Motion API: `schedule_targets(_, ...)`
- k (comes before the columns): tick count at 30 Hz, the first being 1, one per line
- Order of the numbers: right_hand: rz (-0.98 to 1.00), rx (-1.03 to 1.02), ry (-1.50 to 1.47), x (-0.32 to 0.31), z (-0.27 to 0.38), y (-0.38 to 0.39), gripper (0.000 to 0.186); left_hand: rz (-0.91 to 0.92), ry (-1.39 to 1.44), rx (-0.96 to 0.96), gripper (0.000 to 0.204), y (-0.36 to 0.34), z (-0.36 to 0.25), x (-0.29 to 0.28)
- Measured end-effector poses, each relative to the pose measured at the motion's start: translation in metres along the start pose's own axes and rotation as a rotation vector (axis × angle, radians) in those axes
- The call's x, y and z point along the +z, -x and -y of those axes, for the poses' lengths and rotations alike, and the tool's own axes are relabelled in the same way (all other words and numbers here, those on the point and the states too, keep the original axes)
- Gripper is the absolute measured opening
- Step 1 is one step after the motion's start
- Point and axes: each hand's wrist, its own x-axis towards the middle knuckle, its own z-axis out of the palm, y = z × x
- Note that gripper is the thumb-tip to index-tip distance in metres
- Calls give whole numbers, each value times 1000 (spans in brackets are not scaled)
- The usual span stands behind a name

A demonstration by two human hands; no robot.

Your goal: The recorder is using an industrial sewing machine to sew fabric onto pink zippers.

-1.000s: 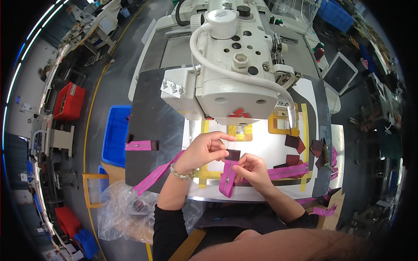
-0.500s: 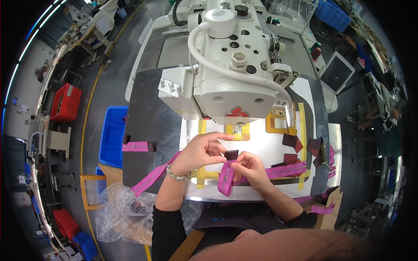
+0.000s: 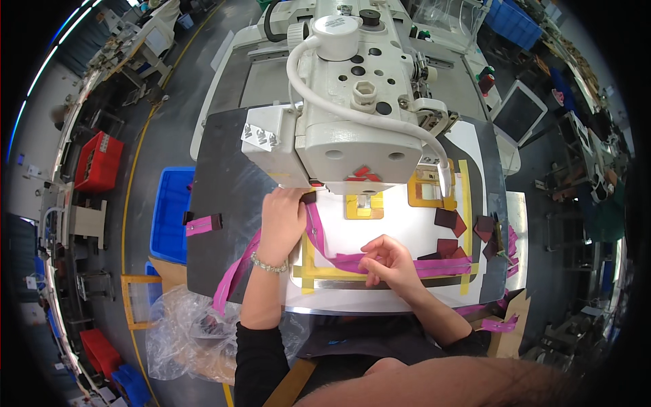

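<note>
At the white industrial sewing machine (image 3: 352,115), I am pressing my left hand (image 3: 283,220), fingers flat, on a long magenta zipper tape (image 3: 339,256) lying across the white work plate (image 3: 400,230), while my right hand (image 3: 388,261) is pinching it.

A grey workshop floor (image 3: 159,129) runs along the left, crossed by a curved yellow line (image 3: 132,183). A blue bin (image 3: 173,214) sits on it just beside the dark surface (image 3: 224,197); a red crate (image 3: 98,163) stands farther left, near grey machine stands (image 3: 88,227). Strip lights (image 3: 41,68) glow at the upper left rim. At lower left lies crumpled clear plastic (image 3: 180,332). On the right, a pale tilted panel, perhaps a screen (image 3: 519,112), and blue crates (image 3: 512,20) at the top edge.
</note>
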Motion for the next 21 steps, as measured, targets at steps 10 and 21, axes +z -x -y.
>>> schedule_targets(10,-226,-636,1112,-35,-16,35,14,172,28,116,29,5,-19,-14)
schedule_targets(21,-505,-679,1263,-76,-9,61,17,719,518,417,14,-4,-5,-60)
